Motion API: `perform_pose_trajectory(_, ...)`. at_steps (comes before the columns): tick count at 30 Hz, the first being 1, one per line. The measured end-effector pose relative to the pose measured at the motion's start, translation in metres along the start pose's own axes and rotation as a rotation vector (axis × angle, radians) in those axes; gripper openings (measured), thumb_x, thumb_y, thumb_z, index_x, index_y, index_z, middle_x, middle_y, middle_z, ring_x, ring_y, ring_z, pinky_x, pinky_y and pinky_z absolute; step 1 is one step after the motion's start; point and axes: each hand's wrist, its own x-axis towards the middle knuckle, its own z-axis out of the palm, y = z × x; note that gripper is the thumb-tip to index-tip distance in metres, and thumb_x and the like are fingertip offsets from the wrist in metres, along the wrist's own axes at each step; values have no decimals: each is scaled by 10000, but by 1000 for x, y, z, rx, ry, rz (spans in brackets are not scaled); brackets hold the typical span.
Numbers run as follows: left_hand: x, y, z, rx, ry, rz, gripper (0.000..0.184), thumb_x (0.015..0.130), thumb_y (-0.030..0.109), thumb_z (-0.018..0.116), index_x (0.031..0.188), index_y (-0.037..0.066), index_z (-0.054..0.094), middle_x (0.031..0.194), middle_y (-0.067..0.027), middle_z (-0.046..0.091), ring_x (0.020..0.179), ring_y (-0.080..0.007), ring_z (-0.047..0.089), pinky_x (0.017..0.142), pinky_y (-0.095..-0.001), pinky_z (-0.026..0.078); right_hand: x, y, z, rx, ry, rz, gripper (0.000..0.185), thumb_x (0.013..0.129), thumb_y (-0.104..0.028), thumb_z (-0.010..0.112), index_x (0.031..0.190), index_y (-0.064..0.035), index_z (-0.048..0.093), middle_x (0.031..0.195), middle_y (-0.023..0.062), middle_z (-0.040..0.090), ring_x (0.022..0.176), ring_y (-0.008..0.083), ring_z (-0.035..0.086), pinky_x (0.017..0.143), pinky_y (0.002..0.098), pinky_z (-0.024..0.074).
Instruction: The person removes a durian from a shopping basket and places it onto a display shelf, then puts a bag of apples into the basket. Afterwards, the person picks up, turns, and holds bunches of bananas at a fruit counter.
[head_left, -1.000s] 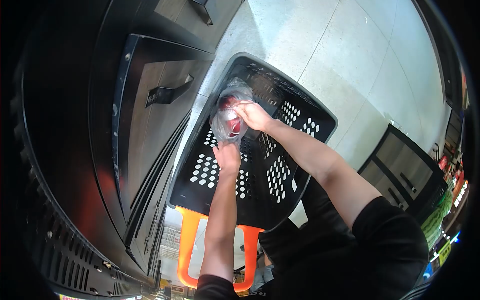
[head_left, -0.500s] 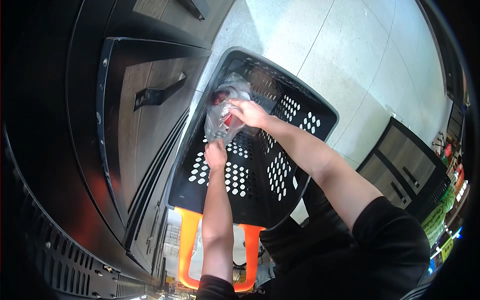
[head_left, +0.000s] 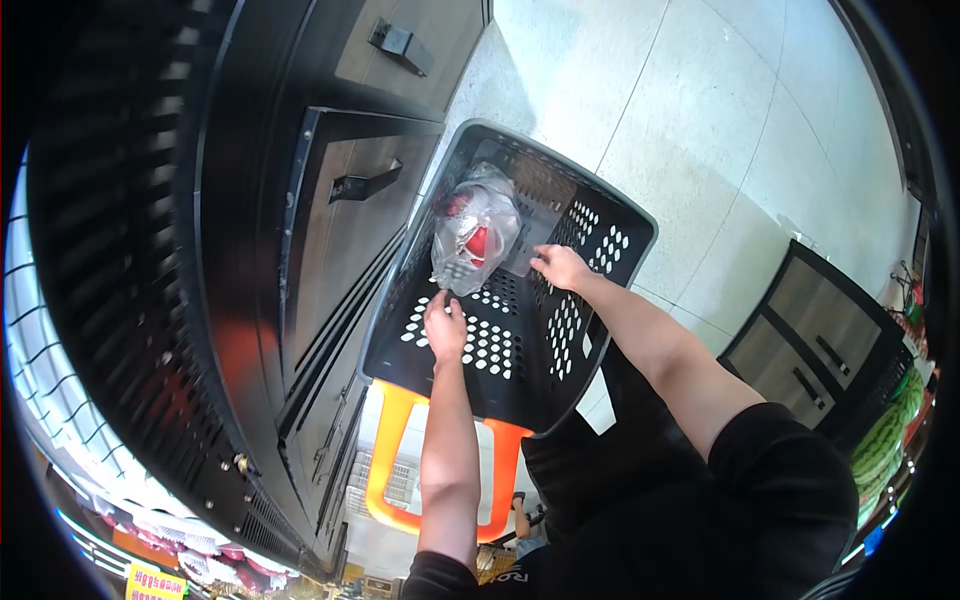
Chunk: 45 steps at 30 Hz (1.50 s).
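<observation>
A clear plastic bag (head_left: 495, 212) with red, round items inside, perhaps fruit, lies in the far left part of a black shopping basket (head_left: 640, 205). White mesh shows around the red pieces. My left hand (head_left: 445, 325) is just below the bag's near end, fingers loosely apart; whether a fingertip still touches the plastic I cannot tell. To the right of the bag, over the basket's inside, my right hand (head_left: 562, 267) is open, apart from the bag and holding nothing. The orange handle (head_left: 390, 450) of the basket extends below my left forearm.
Dark cabinets with black handles (head_left: 368, 182) run close along the left side of the basket. Pale floor tiles (head_left: 690, 110) extend beyond it. Another wood-panelled cabinet (head_left: 815, 325) stands at right, near watermelons (head_left: 890, 430). A yellow price sign (head_left: 155, 582) shows at lower left.
Both hands have come away from the bag, the right hand moving rightward off it. The bag now rests in the basket. The view has shifted, showing more of the left side.
</observation>
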Motion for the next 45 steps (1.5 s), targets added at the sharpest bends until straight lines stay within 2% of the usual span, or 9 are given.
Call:
perform_pose_trajectory(4, -38, 31, -22, -136, -176, -90, 334, 910, 193, 573, 1169, -13, 621, 1072, -224, 662, 963, -337, 658, 874, -406, 502, -41, 2, -23, 15, -62, 73, 427, 906, -326, 575, 1258, -86, 599, 1207, 157, 629, 1150, 316, 578, 1007, 384, 442)
perform_pose_trajectory(13, -141, 82, -155, -418, 7, -46, 351, 938, 189, 579, 1199, -45, 597, 1085, -196, 678, 984, -243, 659, 879, -334, 488, -129, 5, -74, -38, 89, -21, 347, 882, -313, 589, 1132, -84, 667, 1108, 159, 665, 1063, 330, 617, 932, 414, 482)
perform_pose_trajectory(19, -239, 70, -242, -12, 389, 242, 231, 906, 133, 587, 1077, -10, 648, 1069, -169, 662, 1071, -331, 601, 1002, -424, 406, -193, 23, -61, -46, 246, -82, 322, 877, -294, 594, 1071, -50, 677, 1018, 168, 691, 971, 312, 659, 851, 390, 510)
perform_pose_trajectory(25, -274, 13, -215, 195, 620, 307, 224, 869, 157, 619, 1047, 31, 671, 1164, -143, 619, 1225, -325, 490, 1076, -494, 303, -251, 21, -11, 5, 288, -70, 328, 874, -329, 586, 1062, -82, 693, 1018, 142, 697, 985, 327, 651, 872, 422, 501)
perform_pose_trajectory(28, -279, 0, -206, 142, 638, 293, 224, 842, 180, 634, 1030, 71, 692, 1187, -133, 608, 1272, -335, 442, 1100, -533, 254, -286, -3, 36, 198, 211, -149, 335, 871, -304, 615, 1086, -56, 683, 997, 160, 701, 951, 284, 674, 837, 381, 518)
perform_pose_trajectory(30, -282, 10, -212, 220, 644, 328, 203, 851, 201, 626, 995, 83, 707, 1191, -120, 610, 1282, -326, 433, 1110, -583, 198, -322, -41, 65, 261, 161, -240, 307, 910, -240, 604, 1108, -11, 657, 903, 112, 705, 856, 176, 662, 785, 307, 520)
perform_pose_trajectory(36, -274, 7, -201, 155, 700, 398, 188, 857, 233, 621, 932, 94, 722, 1078, -44, 671, 1188, -238, 529, 1115, -592, 153, -391, -126, 122, -22, -140, -676, 437, 881, -353, 598, 1210, -67, 619, 1093, 185, 664, 1012, 341, 638, 876, 410, 495)
perform_pose_trajectory(40, -272, 10, -199, 147, 614, 344, 206, 863, 273, 609, 903, 105, 721, 1012, -24, 690, 1091, -202, 575, 1114, -587, 159, -417, -162, 127, -104, -228, -626, 485, 877, -362, 597, 1276, -89, 560, 1086, 194, 657, 1021, 363, 625, 874, 440, 490)
perform_pose_trajectory(45, -266, 27, -195, 146, 624, 362, 250, 863, 322, 594, 892, 114, 730, 985, -24, 700, 1056, -200, 592, 1108, -594, 163, -412, -168, 138, -246, 17, -549, 515, 862, -275, 574, 1322, -75, 459, 1000, 210, 663, 947, 386, 640, 818, 490, 505)
